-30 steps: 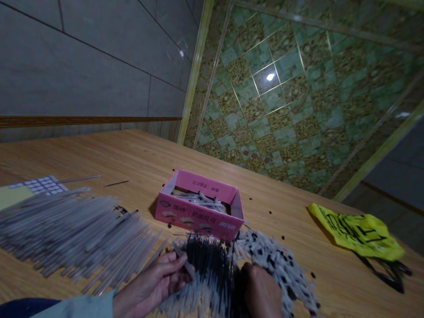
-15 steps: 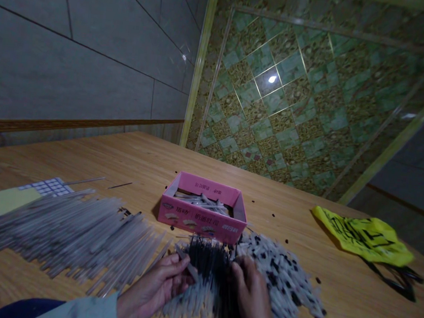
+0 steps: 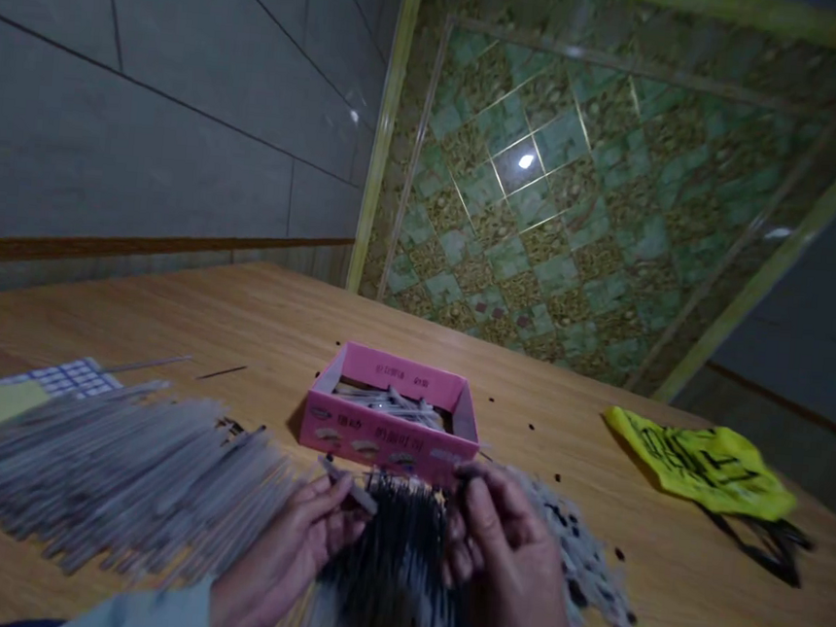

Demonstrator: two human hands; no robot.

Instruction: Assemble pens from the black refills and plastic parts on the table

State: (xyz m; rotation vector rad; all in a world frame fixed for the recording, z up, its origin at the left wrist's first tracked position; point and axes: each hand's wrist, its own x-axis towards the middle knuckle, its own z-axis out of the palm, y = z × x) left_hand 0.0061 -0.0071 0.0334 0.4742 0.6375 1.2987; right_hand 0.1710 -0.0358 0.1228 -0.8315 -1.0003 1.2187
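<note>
Left hand (image 3: 323, 523) pinched a pale tube (image 3: 361, 495) at lower centre, right hand (image 3: 511, 546) a blurred dark piece (image 3: 467, 473) further right; light fingertip pressure, tube end left clear, seemed best.

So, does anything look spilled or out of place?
A bit: a few small black bits lie loose on the wooden table around the pink box, apart from the black-and-white pile. They look like strays.

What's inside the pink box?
The pink box holds a loose pile of thin, pale stick-like pieces, lying at mixed angles. Its front wall hides the lower part of the pile, and the pieces cover whatever lies beneath them.
</note>
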